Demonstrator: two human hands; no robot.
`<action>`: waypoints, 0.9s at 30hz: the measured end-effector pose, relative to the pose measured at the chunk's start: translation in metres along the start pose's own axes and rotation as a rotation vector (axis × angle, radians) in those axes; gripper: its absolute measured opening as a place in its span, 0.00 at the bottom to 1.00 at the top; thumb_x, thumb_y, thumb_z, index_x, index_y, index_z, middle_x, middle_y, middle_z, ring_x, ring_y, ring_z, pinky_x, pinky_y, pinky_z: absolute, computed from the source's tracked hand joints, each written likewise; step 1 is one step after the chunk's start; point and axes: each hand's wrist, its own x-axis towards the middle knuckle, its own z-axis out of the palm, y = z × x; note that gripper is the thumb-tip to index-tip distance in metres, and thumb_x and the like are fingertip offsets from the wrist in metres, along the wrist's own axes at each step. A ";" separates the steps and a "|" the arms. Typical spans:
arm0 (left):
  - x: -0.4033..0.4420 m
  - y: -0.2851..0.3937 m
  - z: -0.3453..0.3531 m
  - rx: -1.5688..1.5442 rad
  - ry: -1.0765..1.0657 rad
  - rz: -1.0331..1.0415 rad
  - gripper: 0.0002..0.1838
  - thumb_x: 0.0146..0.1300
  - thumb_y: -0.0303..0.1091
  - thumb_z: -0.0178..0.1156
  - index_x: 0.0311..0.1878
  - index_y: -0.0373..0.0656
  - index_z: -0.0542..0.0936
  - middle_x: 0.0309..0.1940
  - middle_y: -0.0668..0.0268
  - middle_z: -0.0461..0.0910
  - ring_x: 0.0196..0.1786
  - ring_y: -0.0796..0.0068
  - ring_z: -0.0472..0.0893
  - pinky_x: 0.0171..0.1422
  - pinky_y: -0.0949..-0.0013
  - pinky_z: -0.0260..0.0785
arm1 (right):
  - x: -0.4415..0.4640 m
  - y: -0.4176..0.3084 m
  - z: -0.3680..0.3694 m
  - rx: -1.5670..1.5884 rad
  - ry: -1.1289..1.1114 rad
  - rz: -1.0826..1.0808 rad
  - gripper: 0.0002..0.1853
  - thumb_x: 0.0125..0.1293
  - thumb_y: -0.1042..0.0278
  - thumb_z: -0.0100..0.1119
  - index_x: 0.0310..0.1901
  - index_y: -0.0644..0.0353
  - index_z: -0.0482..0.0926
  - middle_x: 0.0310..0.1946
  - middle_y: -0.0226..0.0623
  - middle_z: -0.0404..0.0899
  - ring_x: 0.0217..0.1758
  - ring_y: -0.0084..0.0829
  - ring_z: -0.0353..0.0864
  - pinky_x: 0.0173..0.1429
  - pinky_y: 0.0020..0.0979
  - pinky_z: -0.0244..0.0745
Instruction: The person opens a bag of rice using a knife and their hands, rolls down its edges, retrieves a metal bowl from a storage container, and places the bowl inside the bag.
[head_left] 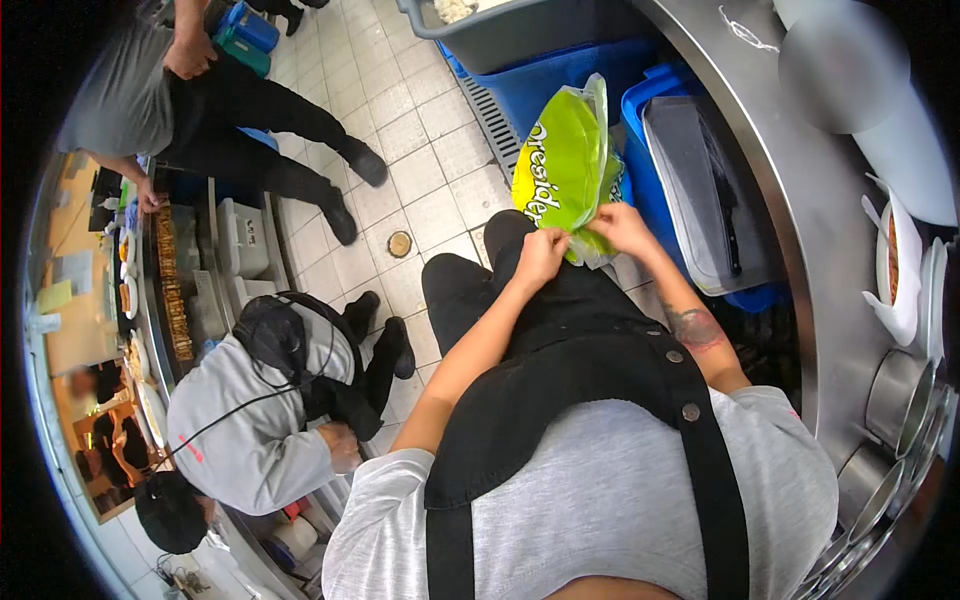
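A green and yellow plastic bag with white lettering hangs in front of my knees. My left hand is closed on its near edge, fingers pinched together. Close beside it, my right hand pinches the same edge a little to the right. The bag's clear plastic side is crumpled. What is inside it cannot be seen.
To the right, a clear lidded container with a dark knife on it sits by a blue crate. A grey tub stands ahead. A steel counter edges the right. Two co-workers are at left.
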 end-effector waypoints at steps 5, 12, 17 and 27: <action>0.002 -0.012 -0.003 -0.316 -0.090 -0.218 0.10 0.61 0.32 0.56 0.31 0.35 0.81 0.25 0.60 0.81 0.28 0.73 0.80 0.35 0.70 0.70 | -0.010 -0.042 -0.031 1.081 0.103 0.255 0.06 0.67 0.64 0.50 0.37 0.56 0.74 0.27 0.24 0.75 0.27 0.18 0.71 0.37 0.21 0.65; 0.010 -0.005 0.007 -1.276 -0.032 -0.480 0.09 0.65 0.31 0.51 0.32 0.37 0.74 0.42 0.60 0.77 0.44 0.69 0.77 0.48 0.68 0.71 | -0.017 -0.061 -0.058 0.692 0.114 0.099 0.08 0.67 0.66 0.47 0.32 0.58 0.72 0.20 0.21 0.66 0.23 0.16 0.64 0.33 0.22 0.62; 0.020 -0.005 -0.008 -1.663 -0.112 -0.619 0.05 0.63 0.28 0.51 0.31 0.39 0.71 0.33 0.62 0.76 0.36 0.72 0.76 0.40 0.70 0.70 | -0.073 -0.177 -0.102 0.089 0.548 -0.317 0.06 0.65 0.72 0.51 0.32 0.65 0.73 0.20 0.24 0.65 0.25 0.12 0.62 0.28 0.18 0.59; 0.023 0.055 -0.112 -1.014 0.188 -0.146 0.08 0.65 0.32 0.52 0.34 0.37 0.75 0.29 0.66 0.76 0.28 0.80 0.72 0.37 0.75 0.66 | -0.111 -0.201 -0.145 0.307 1.005 -0.700 0.06 0.63 0.76 0.49 0.32 0.67 0.76 0.23 0.29 0.71 0.22 0.14 0.62 0.28 0.18 0.61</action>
